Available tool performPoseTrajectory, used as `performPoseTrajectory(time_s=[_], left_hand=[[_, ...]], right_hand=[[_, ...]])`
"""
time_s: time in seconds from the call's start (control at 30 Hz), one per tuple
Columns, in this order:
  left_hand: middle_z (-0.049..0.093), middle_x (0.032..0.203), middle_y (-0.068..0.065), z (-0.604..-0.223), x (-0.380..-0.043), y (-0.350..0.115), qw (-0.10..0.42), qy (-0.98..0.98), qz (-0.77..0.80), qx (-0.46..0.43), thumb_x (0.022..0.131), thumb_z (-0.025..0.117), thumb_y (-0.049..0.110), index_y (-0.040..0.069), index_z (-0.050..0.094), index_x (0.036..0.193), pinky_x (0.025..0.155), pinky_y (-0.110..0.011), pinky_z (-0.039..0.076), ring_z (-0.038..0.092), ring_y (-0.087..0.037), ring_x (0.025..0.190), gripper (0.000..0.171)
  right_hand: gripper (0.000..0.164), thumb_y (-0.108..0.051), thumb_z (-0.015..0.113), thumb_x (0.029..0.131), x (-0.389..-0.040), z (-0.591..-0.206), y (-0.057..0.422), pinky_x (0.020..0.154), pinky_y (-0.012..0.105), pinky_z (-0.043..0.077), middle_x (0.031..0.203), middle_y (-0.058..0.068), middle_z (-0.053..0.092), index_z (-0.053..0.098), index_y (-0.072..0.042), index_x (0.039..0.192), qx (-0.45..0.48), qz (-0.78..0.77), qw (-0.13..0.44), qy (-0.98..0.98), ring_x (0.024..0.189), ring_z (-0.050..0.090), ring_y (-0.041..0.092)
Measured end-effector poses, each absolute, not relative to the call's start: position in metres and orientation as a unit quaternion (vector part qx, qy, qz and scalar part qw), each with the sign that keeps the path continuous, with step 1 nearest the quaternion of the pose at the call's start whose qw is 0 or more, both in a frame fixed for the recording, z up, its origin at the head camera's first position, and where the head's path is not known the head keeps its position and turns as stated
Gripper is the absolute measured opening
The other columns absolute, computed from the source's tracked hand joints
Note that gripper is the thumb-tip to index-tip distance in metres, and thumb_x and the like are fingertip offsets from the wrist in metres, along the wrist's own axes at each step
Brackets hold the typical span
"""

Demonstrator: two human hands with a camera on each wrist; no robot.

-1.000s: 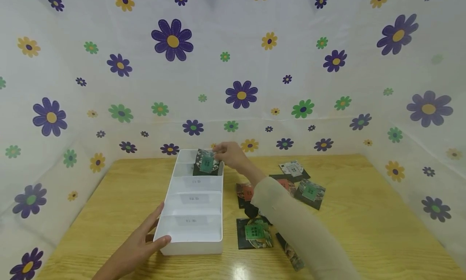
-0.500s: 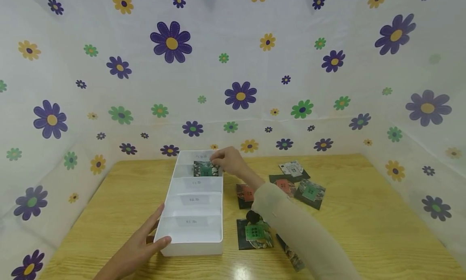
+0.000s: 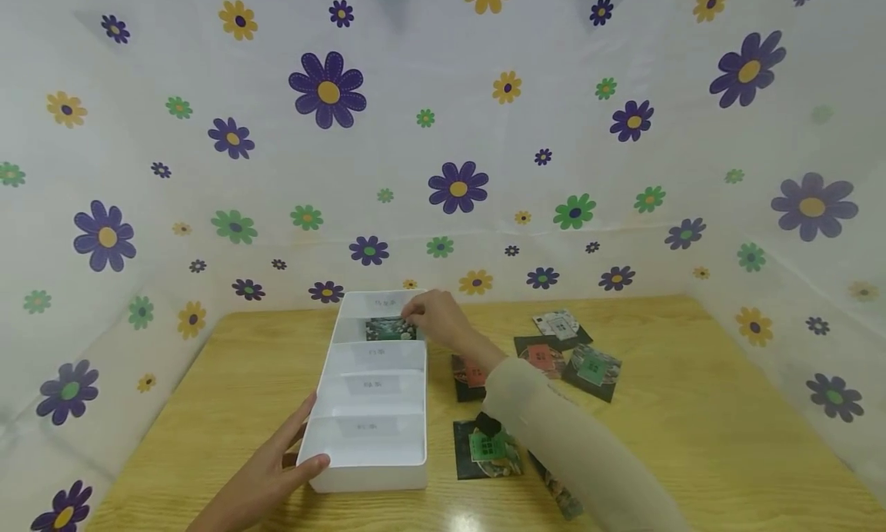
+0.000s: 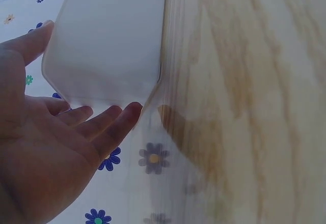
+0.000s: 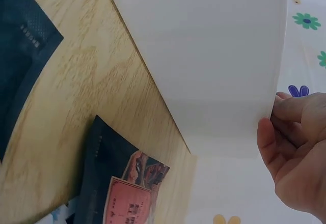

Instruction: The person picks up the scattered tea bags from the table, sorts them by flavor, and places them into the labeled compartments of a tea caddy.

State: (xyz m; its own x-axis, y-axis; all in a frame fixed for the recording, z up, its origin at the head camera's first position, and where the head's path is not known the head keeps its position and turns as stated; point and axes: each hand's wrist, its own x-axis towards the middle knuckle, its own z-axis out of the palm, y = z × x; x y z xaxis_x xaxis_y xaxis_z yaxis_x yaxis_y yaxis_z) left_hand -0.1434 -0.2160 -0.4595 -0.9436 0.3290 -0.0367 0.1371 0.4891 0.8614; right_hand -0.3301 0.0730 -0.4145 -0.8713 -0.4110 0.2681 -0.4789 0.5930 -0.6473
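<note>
A long white box (image 3: 368, 480) with several labelled compartments stands on the table in the head view. Its near left corner is gripped by my left hand (image 3: 266, 474), thumb on the front wall and fingers along the left side. At the far end my right hand (image 3: 439, 317) reaches over the right wall. It pinches the upper right corner of a dark sachet (image 3: 388, 330) with a green label, which sits mostly down inside the second compartment from the back. In the right wrist view the box wall (image 5: 219, 71) hides that sachet and the fingertips (image 5: 265, 127) curl at the rim.
Right of the box lie flat sachets: red-labelled ones (image 3: 470, 374), a green-labelled one (image 3: 593, 370), a pale one (image 3: 559, 324) and a bright green one (image 3: 487, 449). The right sleeve (image 3: 581, 440) partly covers another sachet (image 3: 562, 497). Flowered cloth (image 3: 388, 147) surrounds the wooden table (image 3: 692, 440).
My right hand has lowered the green-labelled sachet deeper into the compartment, so only its upper part shows. The left hand keeps its grip on the box.
</note>
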Motion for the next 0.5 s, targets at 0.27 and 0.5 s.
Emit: performPoseTrajectory(time_s=[0.27, 0.5], left_hand=[[0.011, 0.171, -0.021, -0.462, -0.144, -0.215, 0.111, 0.857, 0.487, 0.125, 0.104, 0.064, 0.027, 0.014, 0.008, 0.168, 0.095, -0.028, 0.051, 0.032, -0.05, 0.147, 0.086], [0.012, 0.17, -0.022, -0.46, -0.144, -0.214, 0.109, 0.86, 0.484, 0.121, 0.103, 0.065, 0.028, 0.016, 0.008, 0.168, 0.099, -0.041, 0.052, 0.033, -0.051, 0.146, 0.087]], right_hand=[[0.02, -0.002, 0.06, 0.104, -0.329, -0.424, 0.083, 0.059, 0.036, 0.058, 0.106, 0.018, 0.076, 0.075, 0.005, 0.114, 0.201, 0.517, 0.022, -0.832, 0.089, 0.074, 0.031], [0.021, -0.002, 0.058, 0.105, -0.334, -0.425, 0.093, 0.072, 0.039, 0.06, 0.11, 0.026, 0.073, 0.07, 0.009, 0.118, 0.167, 0.6, 0.01, -0.782, 0.093, 0.073, 0.037]])
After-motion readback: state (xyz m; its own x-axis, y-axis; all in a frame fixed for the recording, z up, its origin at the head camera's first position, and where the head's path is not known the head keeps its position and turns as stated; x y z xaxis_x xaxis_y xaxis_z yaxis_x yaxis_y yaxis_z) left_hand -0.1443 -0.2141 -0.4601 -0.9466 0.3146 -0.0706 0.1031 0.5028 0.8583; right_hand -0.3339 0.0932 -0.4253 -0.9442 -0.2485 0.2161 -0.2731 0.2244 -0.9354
